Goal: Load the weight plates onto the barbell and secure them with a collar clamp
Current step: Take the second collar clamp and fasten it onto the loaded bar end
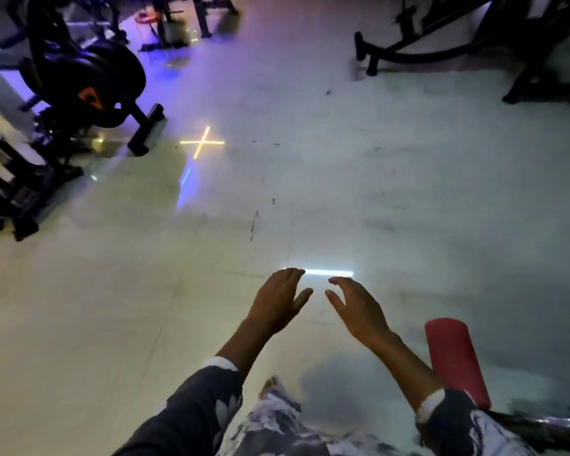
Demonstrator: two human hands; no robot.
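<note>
My left hand (278,299) and my right hand (356,307) hover side by side over the pale glossy floor, low in the middle of the view. Both are empty, palms down, fingers loosely spread. Black weight plates (102,77) hang on a dark rack at the far left, well away from both hands. A bar-like dark metal piece (547,422) shows at the bottom right edge beside my right sleeve; I cannot tell whether it is the barbell. No collar clamp is visible.
A red padded roller (454,360) lies on the floor just right of my right forearm. Dark gym machine frames (441,44) stand at the back right and back left. A rack foot (147,130) juts onto the floor at left. Light reflections streak the tiles.
</note>
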